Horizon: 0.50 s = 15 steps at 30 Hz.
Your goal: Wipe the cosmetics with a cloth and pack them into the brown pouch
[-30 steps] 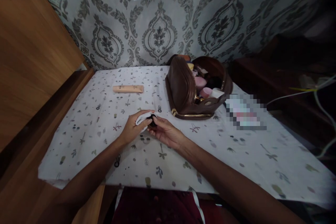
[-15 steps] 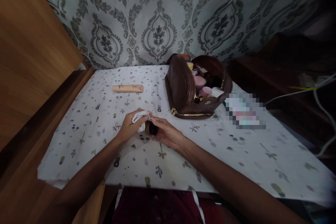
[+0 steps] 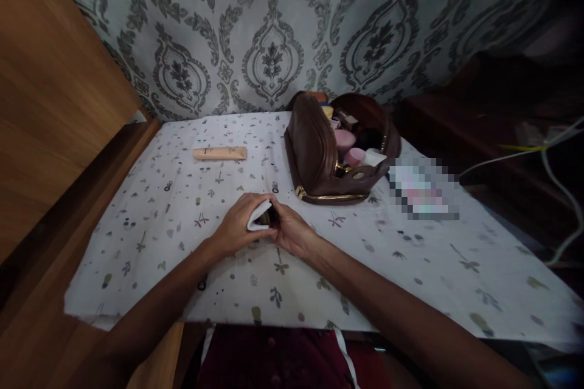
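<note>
My left hand (image 3: 239, 223) is closed on a folded white cloth (image 3: 254, 219), which it presses against a small dark container (image 3: 267, 217). My right hand (image 3: 292, 230) grips that container from the other side. Both hands are held together above the near middle of the table, and most of the container is hidden by fingers and cloth, so its exact kind does not show. Beyond my left hand, a peach squeeze tube (image 3: 219, 153) lies flat on the patterned cover.
A brown toiletry bag (image 3: 314, 152) stands unzipped at the back right, with several cosmetics inside. A blurred-out flat object (image 3: 424, 188) lies to its right. The tablecloth (image 3: 150, 255) has small plant prints. A wooden panel (image 3: 64, 73) borders the left; cables (image 3: 563, 194) hang at the right.
My left hand has brought the white cloth round the side of the dark container. It has shifted slightly right, closer to my right hand. The view has moved a little.
</note>
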Each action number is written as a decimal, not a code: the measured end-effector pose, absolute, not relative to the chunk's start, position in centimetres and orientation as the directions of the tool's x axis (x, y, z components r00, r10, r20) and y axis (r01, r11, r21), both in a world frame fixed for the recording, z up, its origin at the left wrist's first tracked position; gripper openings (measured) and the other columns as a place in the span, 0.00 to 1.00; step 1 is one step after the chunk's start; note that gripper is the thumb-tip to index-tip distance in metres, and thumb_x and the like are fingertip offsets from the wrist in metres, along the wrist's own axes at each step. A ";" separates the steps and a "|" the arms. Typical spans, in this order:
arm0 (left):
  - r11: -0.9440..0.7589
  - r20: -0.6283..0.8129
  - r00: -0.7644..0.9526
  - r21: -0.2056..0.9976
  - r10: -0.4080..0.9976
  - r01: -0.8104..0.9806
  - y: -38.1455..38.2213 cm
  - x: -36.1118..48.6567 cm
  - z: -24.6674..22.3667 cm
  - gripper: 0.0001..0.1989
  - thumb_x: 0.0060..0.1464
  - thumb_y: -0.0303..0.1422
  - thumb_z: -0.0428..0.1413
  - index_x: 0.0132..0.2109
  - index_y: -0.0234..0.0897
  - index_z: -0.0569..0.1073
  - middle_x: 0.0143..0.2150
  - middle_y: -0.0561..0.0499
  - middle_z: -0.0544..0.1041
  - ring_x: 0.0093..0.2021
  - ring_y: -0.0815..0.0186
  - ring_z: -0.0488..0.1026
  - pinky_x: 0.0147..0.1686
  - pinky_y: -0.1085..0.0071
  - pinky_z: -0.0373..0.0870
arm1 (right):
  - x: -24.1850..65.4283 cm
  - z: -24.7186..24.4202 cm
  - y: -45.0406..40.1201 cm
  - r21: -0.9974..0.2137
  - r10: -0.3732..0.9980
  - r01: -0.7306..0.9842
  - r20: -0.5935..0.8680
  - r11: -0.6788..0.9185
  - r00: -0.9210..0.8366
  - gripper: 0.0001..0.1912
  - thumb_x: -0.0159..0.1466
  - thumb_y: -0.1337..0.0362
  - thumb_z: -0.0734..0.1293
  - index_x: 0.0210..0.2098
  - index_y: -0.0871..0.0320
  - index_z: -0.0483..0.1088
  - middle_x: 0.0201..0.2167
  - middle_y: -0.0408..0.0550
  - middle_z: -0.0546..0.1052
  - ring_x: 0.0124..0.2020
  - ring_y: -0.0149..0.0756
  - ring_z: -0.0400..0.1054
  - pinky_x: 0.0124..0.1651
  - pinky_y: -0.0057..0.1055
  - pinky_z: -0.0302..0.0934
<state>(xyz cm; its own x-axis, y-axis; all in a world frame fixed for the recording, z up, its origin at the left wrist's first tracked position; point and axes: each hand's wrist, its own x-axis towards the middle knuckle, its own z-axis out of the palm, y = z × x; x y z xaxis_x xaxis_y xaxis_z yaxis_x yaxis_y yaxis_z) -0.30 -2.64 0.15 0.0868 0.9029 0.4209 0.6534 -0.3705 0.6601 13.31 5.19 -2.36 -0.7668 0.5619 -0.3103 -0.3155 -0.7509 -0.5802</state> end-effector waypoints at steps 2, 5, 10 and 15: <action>-0.384 0.436 0.101 0.632 0.894 0.673 -2.7 -0.2 0.1 0.28 0.58 0.46 0.59 0.61 0.39 0.68 0.54 0.40 0.76 0.55 0.54 0.71 0.56 0.57 0.67 | 13.4 -2.2 5.1 -0.588 0.559 -0.309 -0.306 -0.748 -0.771 0.15 0.61 0.52 0.73 0.32 0.58 0.73 0.28 0.45 0.78 0.30 0.33 0.71 0.28 0.25 0.66; -0.382 0.453 0.080 0.630 0.888 0.677 -2.8 -0.3 0.5 0.24 0.62 0.45 0.56 0.60 0.39 0.69 0.51 0.42 0.77 0.52 0.56 0.72 0.52 0.60 0.68 | 13.6 -1.6 4.9 -0.564 0.520 -0.290 -0.301 -0.773 -0.799 0.15 0.62 0.51 0.72 0.32 0.57 0.73 0.28 0.44 0.77 0.28 0.30 0.70 0.31 0.26 0.68; -0.360 0.470 0.031 0.629 0.882 0.689 -3.0 -0.5 1.4 0.18 0.65 0.44 0.50 0.53 0.37 0.73 0.41 0.45 0.76 0.43 0.60 0.70 0.45 0.64 0.67 | 13.8 -1.1 4.5 -0.549 0.406 -0.210 -0.264 -0.809 -0.875 0.19 0.62 0.47 0.71 0.35 0.57 0.72 0.28 0.42 0.77 0.29 0.31 0.71 0.40 0.33 0.71; -0.370 0.499 0.015 0.621 0.867 0.691 -3.3 -0.2 1.8 0.19 0.66 0.44 0.46 0.47 0.36 0.75 0.36 0.46 0.74 0.39 0.61 0.70 0.41 0.65 0.67 | 13.9 -1.2 4.0 -0.570 0.273 -0.107 -0.214 -0.815 -0.938 0.24 0.62 0.41 0.67 0.38 0.57 0.73 0.30 0.45 0.79 0.33 0.34 0.73 0.42 0.35 0.70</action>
